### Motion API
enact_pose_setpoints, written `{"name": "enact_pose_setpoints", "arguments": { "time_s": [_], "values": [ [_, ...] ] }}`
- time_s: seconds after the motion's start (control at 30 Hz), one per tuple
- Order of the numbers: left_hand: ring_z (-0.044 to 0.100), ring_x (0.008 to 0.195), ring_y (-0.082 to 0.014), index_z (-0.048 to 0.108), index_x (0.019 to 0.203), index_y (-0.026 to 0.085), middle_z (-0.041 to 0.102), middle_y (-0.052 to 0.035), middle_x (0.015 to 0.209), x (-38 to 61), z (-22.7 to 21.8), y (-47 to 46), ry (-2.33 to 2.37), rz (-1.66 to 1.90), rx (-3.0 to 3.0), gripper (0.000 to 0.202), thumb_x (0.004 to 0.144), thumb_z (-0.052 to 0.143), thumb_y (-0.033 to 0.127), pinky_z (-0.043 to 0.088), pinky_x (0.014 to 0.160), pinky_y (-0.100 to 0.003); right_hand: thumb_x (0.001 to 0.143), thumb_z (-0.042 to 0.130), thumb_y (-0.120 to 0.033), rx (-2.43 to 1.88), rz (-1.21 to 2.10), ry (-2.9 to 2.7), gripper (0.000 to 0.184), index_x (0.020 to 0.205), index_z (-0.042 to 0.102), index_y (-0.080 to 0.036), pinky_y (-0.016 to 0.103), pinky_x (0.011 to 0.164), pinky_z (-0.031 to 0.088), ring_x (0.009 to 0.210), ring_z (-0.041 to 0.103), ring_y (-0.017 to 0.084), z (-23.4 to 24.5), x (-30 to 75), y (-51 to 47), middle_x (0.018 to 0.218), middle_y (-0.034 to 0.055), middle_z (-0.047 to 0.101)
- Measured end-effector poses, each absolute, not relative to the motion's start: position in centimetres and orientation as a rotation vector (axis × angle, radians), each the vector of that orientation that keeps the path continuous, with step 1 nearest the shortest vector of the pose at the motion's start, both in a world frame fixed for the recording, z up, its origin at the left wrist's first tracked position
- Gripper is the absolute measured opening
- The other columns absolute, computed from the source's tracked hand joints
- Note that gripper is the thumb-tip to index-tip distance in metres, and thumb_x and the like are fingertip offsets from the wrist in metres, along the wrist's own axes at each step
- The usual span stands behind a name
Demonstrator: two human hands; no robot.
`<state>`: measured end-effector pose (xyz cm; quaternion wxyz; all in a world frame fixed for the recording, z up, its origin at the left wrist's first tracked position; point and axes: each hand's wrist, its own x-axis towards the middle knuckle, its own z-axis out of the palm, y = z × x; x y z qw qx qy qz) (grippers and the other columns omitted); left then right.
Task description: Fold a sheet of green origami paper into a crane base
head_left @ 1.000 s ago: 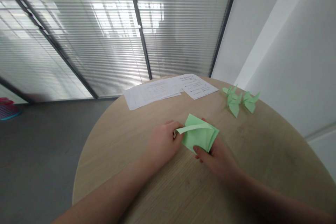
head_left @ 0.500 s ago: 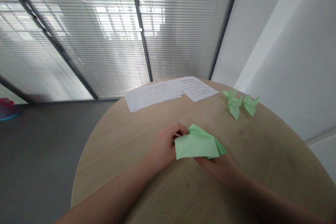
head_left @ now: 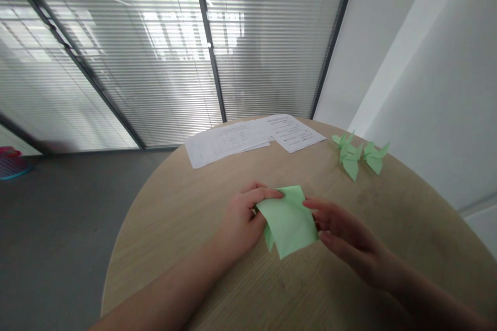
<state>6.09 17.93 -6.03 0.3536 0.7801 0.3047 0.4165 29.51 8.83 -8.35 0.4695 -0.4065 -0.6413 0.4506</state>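
Observation:
A folded sheet of light green paper (head_left: 290, 220) is held over the near middle of the table, its broad face toward me and a smaller folded flap showing beneath at the lower left. My left hand (head_left: 246, 217) pinches its left side, index finger along the upper edge and thumb below. At the right edge of the sheet is my right hand (head_left: 351, 240), with index finger and thumb spread apart. Its index fingertip meets the paper's edge; whether the other fingertips touch it I cannot tell.
Several folded green paper cranes (head_left: 351, 158) stand at the table's right back. Printed white sheets (head_left: 229, 140) lie along the far edge of the round wooden table (head_left: 155, 227). Blinds (head_left: 267, 62) hang behind it, with a basket (head_left: 13, 163) on the floor at far left.
The green paper has turned so its broad face tilts more toward me. My right hand has moved from under the paper to its right edge, and its fingers have spread.

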Motion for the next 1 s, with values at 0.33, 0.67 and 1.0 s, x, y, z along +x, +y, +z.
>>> {"name": "enact_pose_setpoints", "arguments": {
  "time_s": [0.33, 0.67, 1.0],
  "values": [
    [0.062, 0.080, -0.0159, 0.077, 0.102, 0.020, 0.068, -0.0055, 0.094, 6.7, -6.2, 17.5, 0.931, 1.041, 1.988, 0.033, 0.081, 0.055, 0.009, 0.045, 0.061, -0.024, 0.086, 0.073, -0.032, -1.190, 0.989, -1.352, 0.043, 0.127, 0.065, -0.023, 0.032, 0.068, 0.058, 0.079, 0.067, 0.020, -10.9, 27.3, 10.5, 0.103, 0.0080, 0.071],
    [0.064, 0.078, -0.0192, 0.073, 0.101, 0.017, 0.072, -0.0062, 0.089, 6.6, -6.3, 17.6, 0.908, 0.882, 1.775, 0.030, 0.094, 0.055, 0.039, 0.052, 0.069, -0.030, 0.077, 0.083, -0.047, -1.182, 1.079, -1.229, 0.044, 0.112, 0.076, -0.022, 0.037, 0.076, 0.058, 0.087, 0.070, 0.025, -9.8, 27.9, 10.6, 0.097, 0.0083, 0.076],
    [0.067, 0.091, -0.0249, 0.073, 0.099, 0.019, 0.074, -0.0083, 0.092, 6.5, -6.7, 17.5, 0.898, 0.796, 1.693, 0.070, 0.097, 0.029, 0.073, 0.055, 0.085, -0.037, 0.102, 0.051, -0.049, -0.947, 1.186, -1.285, 0.042, 0.125, 0.074, -0.022, 0.032, 0.067, 0.055, 0.073, 0.065, 0.020, -10.2, 28.6, 10.4, 0.094, 0.0090, 0.074]
  ]
}}
